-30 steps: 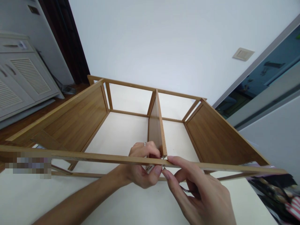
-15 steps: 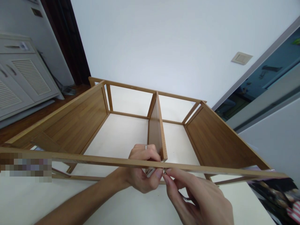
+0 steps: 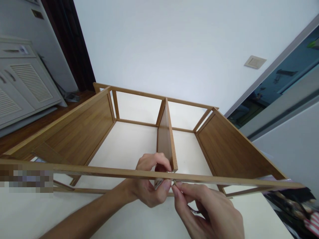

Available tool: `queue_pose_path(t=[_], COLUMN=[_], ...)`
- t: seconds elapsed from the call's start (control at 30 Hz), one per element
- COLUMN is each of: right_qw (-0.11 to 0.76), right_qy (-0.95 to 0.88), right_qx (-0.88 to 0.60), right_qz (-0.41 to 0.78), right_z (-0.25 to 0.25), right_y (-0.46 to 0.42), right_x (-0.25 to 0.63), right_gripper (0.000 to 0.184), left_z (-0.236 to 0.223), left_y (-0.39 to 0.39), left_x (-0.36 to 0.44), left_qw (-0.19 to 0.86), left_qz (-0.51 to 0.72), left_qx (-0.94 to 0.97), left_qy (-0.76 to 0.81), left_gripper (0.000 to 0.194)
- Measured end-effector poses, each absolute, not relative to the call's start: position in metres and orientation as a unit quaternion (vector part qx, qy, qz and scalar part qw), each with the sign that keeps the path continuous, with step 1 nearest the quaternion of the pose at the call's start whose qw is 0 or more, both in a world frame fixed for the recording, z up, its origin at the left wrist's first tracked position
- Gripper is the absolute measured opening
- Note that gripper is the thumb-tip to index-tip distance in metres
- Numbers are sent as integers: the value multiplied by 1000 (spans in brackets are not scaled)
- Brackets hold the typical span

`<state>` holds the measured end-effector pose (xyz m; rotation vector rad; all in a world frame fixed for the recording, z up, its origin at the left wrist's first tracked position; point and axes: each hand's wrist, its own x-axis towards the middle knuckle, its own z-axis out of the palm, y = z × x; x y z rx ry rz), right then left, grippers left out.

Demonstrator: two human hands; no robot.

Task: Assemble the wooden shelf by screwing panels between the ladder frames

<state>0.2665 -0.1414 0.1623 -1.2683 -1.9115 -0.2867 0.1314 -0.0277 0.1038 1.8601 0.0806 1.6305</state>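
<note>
A wooden frame with panels (image 3: 165, 136) lies in front of me, and a long narrow rail (image 3: 109, 171) crosses its near side. My left hand (image 3: 152, 194) is wrapped around this rail near the middle divider (image 3: 171, 146), thumb in front and fingers behind. My right hand (image 3: 209, 205) pinches a small metal screw (image 3: 174, 182) between thumb and index finger at the rail's front face. A thin shiny metal piece (image 3: 193, 210) shows under the curled fingers of the right hand; its kind is unclear. A small gap shows between the divider's near end and the rail.
The frame rests on a white surface (image 3: 129, 139) against a pale wall with a light switch (image 3: 255, 62). A white louvred cabinet (image 3: 27, 76) stands at the left. Dark and striped items (image 3: 296, 209) lie at the lower right. An opening at right shows another room.
The fingers of my left hand have shifted and loosened slightly behind the rail. My right fingertips have moved slightly down and left, and the screw shows more. The view has shifted a little.
</note>
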Motion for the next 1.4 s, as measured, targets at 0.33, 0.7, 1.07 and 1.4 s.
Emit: queue_pose_path(t=[0.33,0.7,1.07,1.4], right_qw=[422,429,413,397], right_qy=[-740,-721,-724,-715], right_qx=[-511,-528,-540,-566], right_qz=[-112,-130,-112,-106], right_z=[159,163,168,171], right_y=[-140,-140,-140,-143], right_x=[261,260,264,265], right_gripper=[12,10,10,8], left_z=[107,111,114,116], left_y=[-27,-24,-21,-19], left_x=[127,123,120,116], left_qw=[415,430,519,499], left_qz=[625,596,554,549], left_qx=[660,678,650,670], left_qy=[33,12,24,16], left_gripper=[26,31,33,25])
